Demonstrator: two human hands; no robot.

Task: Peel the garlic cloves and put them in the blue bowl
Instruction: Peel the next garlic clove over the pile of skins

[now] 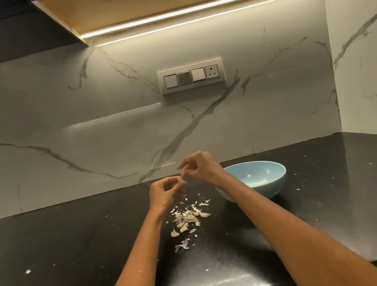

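Black worktop (73,237), blue bowl (258,181) just right of both raised hands. Left hand (165,191) pinches a garlic clove (183,181), right hand (201,165) pinching its skin; the bowl sits nearest the right. Loose cloves (188,220) wait below.

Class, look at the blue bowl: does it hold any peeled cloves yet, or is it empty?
Empty, as far as shows: the blue bowl stands upright with a bare inside; the right forearm hides its near-left part.

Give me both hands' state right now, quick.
Left hand: fingers curled round a small pale garlic clove.
Right hand: fingers pinching at the same clove's tip, apparently its papery skin.
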